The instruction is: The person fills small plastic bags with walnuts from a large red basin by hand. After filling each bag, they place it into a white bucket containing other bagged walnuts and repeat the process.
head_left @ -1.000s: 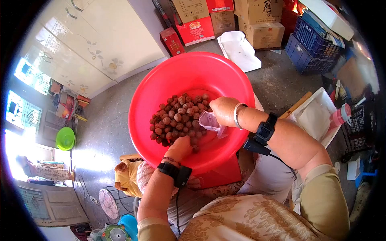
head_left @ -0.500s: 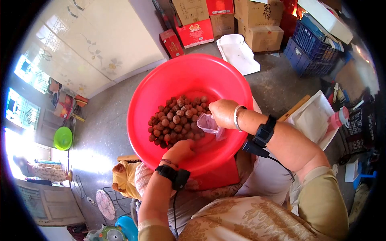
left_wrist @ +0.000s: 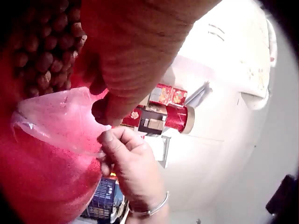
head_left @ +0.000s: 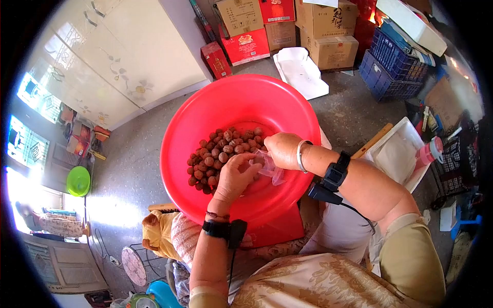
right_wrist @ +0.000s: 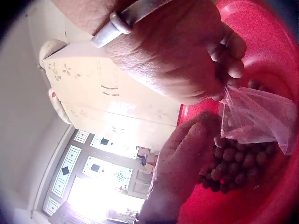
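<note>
A big red basin (head_left: 177,138) holds a heap of brown walnuts (head_left: 215,151). My right hand (head_left: 285,150), with a silver bangle at its wrist, pinches the edge of a clear plastic bag (right_wrist: 261,116) over the right part of the basin. The bag hangs thin and see-through, its mouth spread. From the near side my left hand (head_left: 233,177) reaches in with bent fingers, its fingertips right at the bag's mouth. Those fingertips lie in shadow in the left wrist view (left_wrist: 100,105); I cannot tell what they hold.
The basin rests on a red support (head_left: 280,228) between the knees. A white foam tray (head_left: 300,72) lies on the floor beyond it, before stacked cartons (head_left: 334,49). Blue crates (head_left: 387,77) and a white box with a pink bottle (head_left: 426,154) stand to the right.
My left hand has risen from the near edge of the walnut heap to the bag's mouth. The bag's mouth has changed shape, while my right hand keeps its hold nearly in place.
</note>
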`<state>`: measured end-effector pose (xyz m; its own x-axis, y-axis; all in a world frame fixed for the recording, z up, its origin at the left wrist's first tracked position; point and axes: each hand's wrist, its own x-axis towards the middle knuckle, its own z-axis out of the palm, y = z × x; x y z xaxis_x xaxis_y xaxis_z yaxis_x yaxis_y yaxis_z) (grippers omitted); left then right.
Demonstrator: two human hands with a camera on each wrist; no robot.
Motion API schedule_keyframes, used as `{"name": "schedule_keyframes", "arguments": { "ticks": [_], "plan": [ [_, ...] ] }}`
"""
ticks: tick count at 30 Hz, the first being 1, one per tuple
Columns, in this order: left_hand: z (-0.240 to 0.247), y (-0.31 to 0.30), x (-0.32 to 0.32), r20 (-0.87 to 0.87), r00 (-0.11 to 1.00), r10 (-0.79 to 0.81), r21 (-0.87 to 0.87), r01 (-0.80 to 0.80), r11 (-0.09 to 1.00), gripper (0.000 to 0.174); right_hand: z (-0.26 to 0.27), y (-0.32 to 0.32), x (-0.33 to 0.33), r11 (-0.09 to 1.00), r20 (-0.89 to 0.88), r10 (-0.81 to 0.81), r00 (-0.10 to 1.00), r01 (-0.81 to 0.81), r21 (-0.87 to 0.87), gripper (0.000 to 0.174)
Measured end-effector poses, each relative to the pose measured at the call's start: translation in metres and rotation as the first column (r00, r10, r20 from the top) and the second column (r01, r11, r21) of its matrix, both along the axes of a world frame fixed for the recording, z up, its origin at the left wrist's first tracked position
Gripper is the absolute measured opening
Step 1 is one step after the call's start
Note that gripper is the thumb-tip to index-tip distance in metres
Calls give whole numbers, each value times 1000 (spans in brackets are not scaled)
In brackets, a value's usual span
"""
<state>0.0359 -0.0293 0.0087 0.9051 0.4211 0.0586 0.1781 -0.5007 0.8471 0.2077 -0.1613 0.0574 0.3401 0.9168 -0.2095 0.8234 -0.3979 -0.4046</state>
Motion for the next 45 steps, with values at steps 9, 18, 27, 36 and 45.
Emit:
{"name": "schedule_keyframes", "arguments": {
  "ticks": [9,18,27,36,45],
  "plan": [
    [-34,29,-9,-61,968,242,26,-240,970,20,-1,0,1,1000,12,19,1000,-19,8,20],
    [-101,53,-34,-537,814,-223,216,388,896,30,-7,-1,3,998,54,46,998,-47,33,13],
    [-146,54,-43,-636,719,-280,168,483,859,27,-9,0,3,998,53,68,996,-69,15,12],
    [-61,36,-11,-317,936,154,-81,-188,979,31,2,-3,1,999,36,34,999,-34,-10,20],
    [-21,14,-8,85,978,191,-592,-105,799,36,1,-2,-2,1000,-3,20,1000,-20,13,22]
  ]
}}
